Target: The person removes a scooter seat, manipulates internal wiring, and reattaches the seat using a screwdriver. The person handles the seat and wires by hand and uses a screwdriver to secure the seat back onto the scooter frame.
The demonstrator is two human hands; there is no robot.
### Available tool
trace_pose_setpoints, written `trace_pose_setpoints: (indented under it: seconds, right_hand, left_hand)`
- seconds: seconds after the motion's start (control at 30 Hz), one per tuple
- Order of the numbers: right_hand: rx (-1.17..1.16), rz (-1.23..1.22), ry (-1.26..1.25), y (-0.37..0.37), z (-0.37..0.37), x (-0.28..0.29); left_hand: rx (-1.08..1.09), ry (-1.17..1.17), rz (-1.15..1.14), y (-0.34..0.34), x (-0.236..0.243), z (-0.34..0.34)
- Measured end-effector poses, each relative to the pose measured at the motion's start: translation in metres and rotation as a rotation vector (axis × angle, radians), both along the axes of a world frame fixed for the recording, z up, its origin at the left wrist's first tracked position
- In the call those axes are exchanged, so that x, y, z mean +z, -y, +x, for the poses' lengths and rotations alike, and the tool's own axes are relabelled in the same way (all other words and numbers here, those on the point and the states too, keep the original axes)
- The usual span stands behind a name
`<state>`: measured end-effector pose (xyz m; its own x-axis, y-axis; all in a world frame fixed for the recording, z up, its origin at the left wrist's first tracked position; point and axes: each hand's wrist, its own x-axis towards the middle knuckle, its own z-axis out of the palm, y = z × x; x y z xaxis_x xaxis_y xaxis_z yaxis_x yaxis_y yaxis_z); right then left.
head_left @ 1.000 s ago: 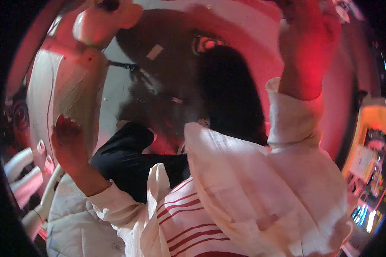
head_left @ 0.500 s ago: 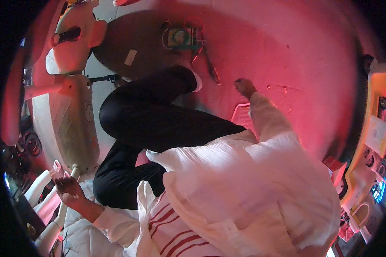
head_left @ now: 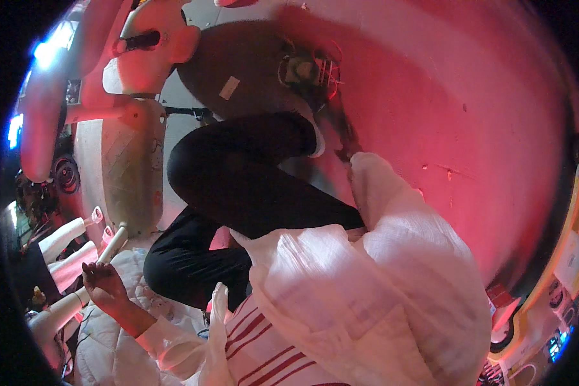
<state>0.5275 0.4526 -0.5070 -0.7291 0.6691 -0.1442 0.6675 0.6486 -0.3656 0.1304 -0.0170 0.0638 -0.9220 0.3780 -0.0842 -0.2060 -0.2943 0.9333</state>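
Observation:
My left hand (head_left: 106,286) hangs at the lower left with loosely bent, separated fingers and nothing in it, beside a white quilted pad (head_left: 109,334) and white tubular parts (head_left: 71,235). My right hand (head_left: 344,154) is down by the pink-lit floor, just beyond my bent, dark-trousered legs (head_left: 251,180). Its fingers are dim and blurred, near a dark elongated object that I cannot make out; whether it grips this is unclear. Farther up lies a small item (head_left: 305,71) with green and red looped parts.
Cream-coloured padded furniture or machine parts (head_left: 125,167) stand along the left, with a protruding white piece (head_left: 148,71) above and a dark bar (head_left: 183,110) between. Bright screens glow at the far left. A yellow-edged unit (head_left: 560,270) with assorted items runs along the right.
My right hand has dropped from high at the upper right to beside the floor past my legs. My left hand has moved slightly down and left, off the cream panel. The view has shifted.

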Motion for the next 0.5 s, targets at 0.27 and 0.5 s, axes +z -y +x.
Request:
trace_pose_setpoints:
  seconds: [0.27, 0.5]
  right_hand:
    - [-0.281, -0.719, -0.127, 0.026, -0.005, 0.104]
    - [-0.734, -0.7, -0.533, 0.029, 0.024, 0.185]
  left_hand:
    - [0.128, -0.077, -0.043, 0.021, 0.008, 0.027]
    - [0.252, -0.105, -0.066, 0.017, -0.029, -0.007]
